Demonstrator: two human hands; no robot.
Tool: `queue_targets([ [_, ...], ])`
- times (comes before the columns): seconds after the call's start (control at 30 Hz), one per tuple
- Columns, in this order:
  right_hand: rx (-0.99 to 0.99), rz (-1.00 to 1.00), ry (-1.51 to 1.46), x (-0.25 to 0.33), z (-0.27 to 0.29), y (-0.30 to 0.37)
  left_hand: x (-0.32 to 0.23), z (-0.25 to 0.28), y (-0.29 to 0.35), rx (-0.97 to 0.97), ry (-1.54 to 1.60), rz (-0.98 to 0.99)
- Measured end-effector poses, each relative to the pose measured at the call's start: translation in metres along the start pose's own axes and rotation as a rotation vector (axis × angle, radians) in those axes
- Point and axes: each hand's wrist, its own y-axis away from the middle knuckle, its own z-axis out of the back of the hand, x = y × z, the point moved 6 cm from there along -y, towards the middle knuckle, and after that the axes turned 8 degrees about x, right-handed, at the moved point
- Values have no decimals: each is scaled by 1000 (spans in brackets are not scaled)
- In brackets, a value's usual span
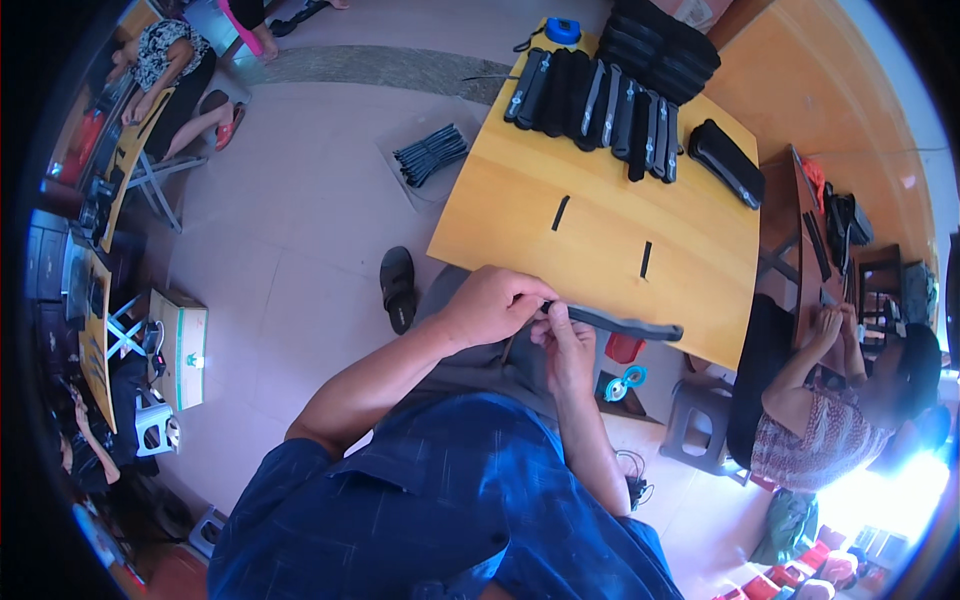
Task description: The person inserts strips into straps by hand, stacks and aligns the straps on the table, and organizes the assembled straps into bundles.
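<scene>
A long, dark, slightly bent padded strap [625, 324] lies over the near edge of the yellow table, its left end between my hands. My left hand [500, 300] pinches that end with thumb and fingertips. Close beside it, my right hand [566, 348] grips the strap just below the tip with thumb and fingers. What the fingertips work on at the end is too small to make out. Two short black strips [560, 213] lie apart on the tabletop [610, 215] ahead of my hands.
At the table's far side lie a row of similar black straps [590, 100], a stacked black pile [660, 50] and a blue tape measure [563, 31]. A bundle of dark strips [430, 155] rests on the floor, left. A person [820, 410] sits at right beside a grey stool [700, 425].
</scene>
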Motion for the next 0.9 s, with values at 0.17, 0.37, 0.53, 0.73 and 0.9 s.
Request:
queue_targets([
  [0.17, 58, 52, 47, 4, 3, 1, 2, -7, -2, 85, 78, 10],
  [0.37, 68, 94, 42, 4, 9, 7, -5, -18, 0, 110, 112, 64],
  [0.53, 65, 46, 224, 14, 8, 17, 3, -25, 5, 51, 102, -3],
  [0.73, 255, -59, 331, 29, 5, 22, -20, -8, -2, 139, -184, -243],
  [0.9, 374, -131, 365, 38, 0, 26, -12, -9, -8, 398, 51, -147],
])
